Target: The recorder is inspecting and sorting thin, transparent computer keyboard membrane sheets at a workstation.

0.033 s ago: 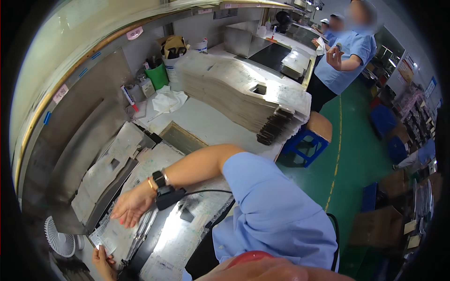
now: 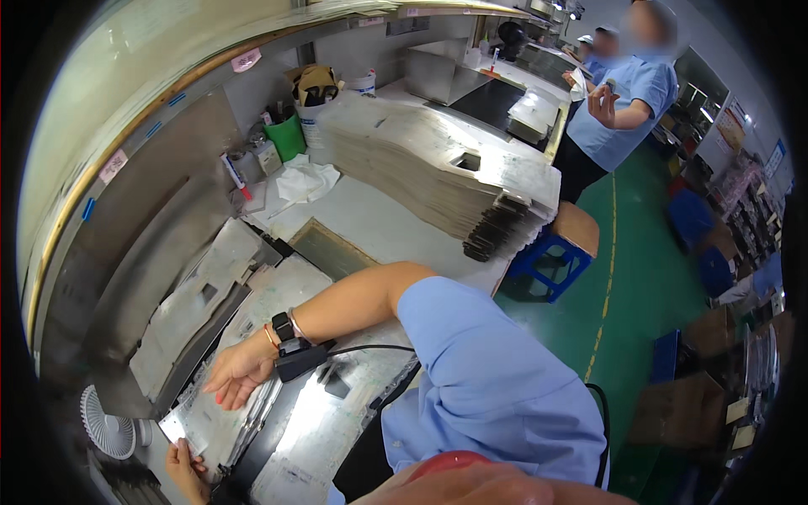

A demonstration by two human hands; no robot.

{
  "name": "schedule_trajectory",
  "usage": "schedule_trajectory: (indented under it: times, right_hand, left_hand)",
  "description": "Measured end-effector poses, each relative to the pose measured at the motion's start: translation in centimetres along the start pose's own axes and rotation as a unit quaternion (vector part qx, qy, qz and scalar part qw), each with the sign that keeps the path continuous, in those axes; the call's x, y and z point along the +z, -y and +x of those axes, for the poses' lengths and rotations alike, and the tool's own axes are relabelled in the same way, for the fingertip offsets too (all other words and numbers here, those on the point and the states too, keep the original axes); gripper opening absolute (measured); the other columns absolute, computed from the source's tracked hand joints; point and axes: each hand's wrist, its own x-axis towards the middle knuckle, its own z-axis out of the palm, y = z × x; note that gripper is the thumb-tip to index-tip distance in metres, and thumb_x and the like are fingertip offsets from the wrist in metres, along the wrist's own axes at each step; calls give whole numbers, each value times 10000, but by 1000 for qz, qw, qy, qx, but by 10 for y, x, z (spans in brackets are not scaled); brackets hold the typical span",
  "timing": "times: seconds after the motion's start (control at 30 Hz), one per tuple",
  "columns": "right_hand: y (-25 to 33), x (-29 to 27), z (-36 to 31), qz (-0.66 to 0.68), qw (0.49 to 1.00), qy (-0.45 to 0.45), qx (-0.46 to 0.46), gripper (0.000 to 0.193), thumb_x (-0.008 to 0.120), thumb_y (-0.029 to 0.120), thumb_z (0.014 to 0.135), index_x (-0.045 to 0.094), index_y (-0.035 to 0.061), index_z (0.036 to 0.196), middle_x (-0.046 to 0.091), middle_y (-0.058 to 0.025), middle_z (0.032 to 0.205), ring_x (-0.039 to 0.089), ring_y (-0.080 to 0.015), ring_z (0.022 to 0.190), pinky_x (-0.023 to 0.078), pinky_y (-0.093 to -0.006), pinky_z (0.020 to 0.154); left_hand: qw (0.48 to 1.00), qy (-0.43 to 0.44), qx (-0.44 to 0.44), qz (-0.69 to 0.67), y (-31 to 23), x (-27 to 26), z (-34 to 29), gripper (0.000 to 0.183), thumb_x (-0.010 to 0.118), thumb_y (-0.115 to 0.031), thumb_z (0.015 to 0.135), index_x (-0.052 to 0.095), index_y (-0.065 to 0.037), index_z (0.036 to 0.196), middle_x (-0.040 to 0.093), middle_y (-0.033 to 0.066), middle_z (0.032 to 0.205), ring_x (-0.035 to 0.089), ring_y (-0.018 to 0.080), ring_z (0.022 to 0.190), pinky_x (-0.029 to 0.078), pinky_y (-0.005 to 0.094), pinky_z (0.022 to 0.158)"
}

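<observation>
A stack of thin, pale, scuffed sheets (image 2: 220,418) lies at the lower left, its edges fanned out on the right side. My right hand (image 2: 241,370), with a black band on the wrist, rests on top of these sheets, fingers stretched and slightly spread. At the stack's near left end, my left hand (image 2: 185,471) pinches the corner of a glossy, clear-looking sheet (image 2: 174,427) between thumb and fingers. Another long pale sheet with a square hole (image 2: 198,299) leans against the metal back panel. Under my right forearm lies a shiny, worn flat panel (image 2: 324,412).
A tall pile of pale cut-out sheets (image 2: 421,160) stands farther back on the bench. Behind it are a green cup (image 2: 284,137) and crumpled white cloth (image 2: 305,179). A small white fan (image 2: 107,422) sits at far left. A blue stool (image 2: 551,269) and co-worker (image 2: 623,118) are right.
</observation>
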Motion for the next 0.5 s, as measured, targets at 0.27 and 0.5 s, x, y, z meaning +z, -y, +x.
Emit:
schedule_trajectory:
  times: [0.27, 0.5]
  right_hand:
    - [25, -59, -94, 98, 989, -78, -75, 552, 506, 265, 870, 255, -58, 1241, 242, -284, 1320, 324, -367, 1208, 322, -430, 986]
    - [21, -79, -189, 15, 940, -229, -251, 271, 512, 181, 870, 478, -14, 1055, 565, -113, 915, 590, -220, 870, 506, -328, 780]
  left_hand:
    - [1000, 4, -8, -19, -6, 0, -11, 164, 553, -234, 851, 517, -89, 783, 435, -51, 580, 430, 29, 415, 311, 149, 319]
    - [1000, 12, -4, 15, -15, 8, -10, 196, 506, -253, 877, 521, -63, 831, 486, -26, 603, 426, 36, 405, 316, 166, 315]
